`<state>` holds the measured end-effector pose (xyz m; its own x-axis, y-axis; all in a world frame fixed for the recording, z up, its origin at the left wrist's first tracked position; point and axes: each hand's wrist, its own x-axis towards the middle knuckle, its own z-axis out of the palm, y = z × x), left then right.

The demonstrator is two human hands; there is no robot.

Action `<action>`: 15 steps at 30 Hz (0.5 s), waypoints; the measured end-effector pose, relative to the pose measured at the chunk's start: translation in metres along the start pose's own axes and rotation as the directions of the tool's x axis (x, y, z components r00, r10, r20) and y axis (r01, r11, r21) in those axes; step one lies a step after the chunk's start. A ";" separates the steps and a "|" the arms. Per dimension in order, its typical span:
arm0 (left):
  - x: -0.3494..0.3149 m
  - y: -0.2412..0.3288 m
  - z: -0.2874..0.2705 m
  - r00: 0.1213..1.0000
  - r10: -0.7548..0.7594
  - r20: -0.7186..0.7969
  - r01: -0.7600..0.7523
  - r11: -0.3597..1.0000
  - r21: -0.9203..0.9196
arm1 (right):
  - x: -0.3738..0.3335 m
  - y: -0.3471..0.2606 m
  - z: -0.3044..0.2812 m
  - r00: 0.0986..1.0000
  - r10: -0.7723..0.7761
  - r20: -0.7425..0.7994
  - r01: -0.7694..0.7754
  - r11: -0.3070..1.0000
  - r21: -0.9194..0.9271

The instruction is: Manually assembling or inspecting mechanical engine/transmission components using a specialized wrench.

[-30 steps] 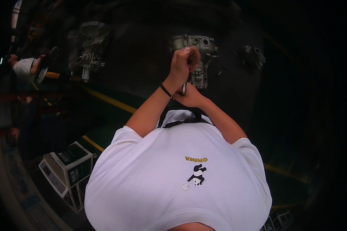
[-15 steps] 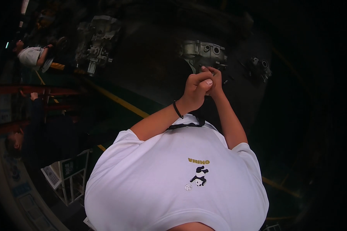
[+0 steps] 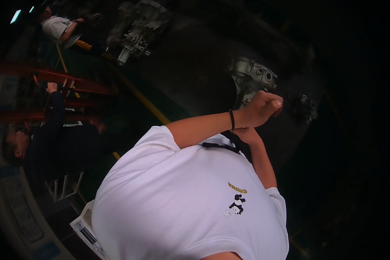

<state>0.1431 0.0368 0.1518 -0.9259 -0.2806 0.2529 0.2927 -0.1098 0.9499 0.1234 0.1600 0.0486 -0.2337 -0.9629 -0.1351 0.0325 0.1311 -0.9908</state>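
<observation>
My left hand (image 3: 263, 108), with a black band on its wrist, is curled closed just in front of a grey cast-metal housing (image 3: 255, 74) with round holes. Whatever its fingers hold, if anything, is hidden. Nearer my body, my right hand (image 3: 248, 135) sits below the left wrist, which partly covers it. Its fingers do not show. The housing rests on a dark surface, its lower part overlapped by my left hand. To the right of it lies a smaller metal part (image 3: 307, 107) with a ring-shaped opening.
A larger metal assembly (image 3: 136, 41) stands at the far left. Beyond it is a person in a white shirt (image 3: 58, 29). Another person in dark clothing (image 3: 58, 143) has a hand at a red frame (image 3: 89, 84). A yellow line (image 3: 145, 104) crosses the green floor.
My hands were together in front of the housing and are now apart. The left has moved right; the right has drawn back beneath the left wrist. The whole view has shifted and turned.
</observation>
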 end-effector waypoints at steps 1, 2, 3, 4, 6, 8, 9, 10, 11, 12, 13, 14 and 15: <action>0.002 0.006 0.003 0.999 -0.001 0.049 0.001 1.000 0.013 | 0.006 0.011 0.003 0.974 -0.224 0.020 0.225 0.967 -0.121; 0.002 0.007 0.006 0.994 0.010 0.108 -0.011 1.000 0.006 | 0.023 0.021 0.013 0.989 -0.139 -0.053 0.146 0.978 0.148; 0.004 0.014 0.008 0.983 0.008 0.185 -0.010 1.000 0.010 | 0.036 0.012 0.011 0.989 -0.130 -0.074 0.140 0.980 0.144; 0.003 0.014 0.009 0.976 0.017 0.219 -0.015 1.000 -0.011 | 0.050 0.001 0.006 0.996 -0.078 0.046 0.076 0.996 0.052; -0.002 0.011 0.009 0.959 0.043 0.279 -0.036 0.999 -0.031 | 0.063 -0.030 0.013 0.998 0.015 0.059 -0.016 1.000 0.014; -0.006 0.008 0.006 0.948 0.027 0.316 -0.018 0.999 -0.032 | 0.072 -0.036 0.009 0.993 -0.088 -0.073 0.076 0.985 -0.156; -0.010 0.008 0.004 0.947 0.029 0.320 -0.017 0.999 -0.039 | 0.075 -0.029 0.009 0.971 -0.173 -0.164 0.122 0.952 -0.281; -0.011 0.009 0.002 0.945 0.038 0.326 -0.026 0.999 -0.042 | 0.078 -0.019 0.012 0.920 -0.206 -0.334 0.119 0.958 -0.262; -0.012 0.011 0.000 0.948 0.031 0.318 -0.016 0.999 -0.049 | 0.082 -0.005 0.016 0.838 -0.230 -0.494 0.120 0.962 -0.244; -0.013 0.014 -0.002 0.953 0.029 0.301 -0.017 0.999 -0.043 | 0.083 0.012 0.001 0.873 -0.210 -0.440 0.098 0.959 -0.264; -0.014 0.015 -0.006 0.960 0.026 0.279 -0.018 0.999 -0.033 | 0.084 0.003 0.002 0.765 -0.390 -0.512 0.258 0.915 -0.310; -0.014 0.010 -0.012 0.963 0.039 0.266 -0.036 0.999 -0.019 | 0.084 -0.006 -0.010 0.753 -0.455 -0.475 0.250 0.866 -0.432; -0.011 0.015 -0.019 0.961 0.039 0.275 -0.033 0.999 -0.027 | 0.084 -0.011 -0.023 0.742 -0.512 -0.433 0.235 0.803 -0.547</action>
<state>0.1620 0.0205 0.1596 -0.9437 -0.0115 0.3305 0.3293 -0.1263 0.9357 0.0808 0.0831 0.0484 -0.6108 -0.6793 0.4069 -0.5608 0.0083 -0.8279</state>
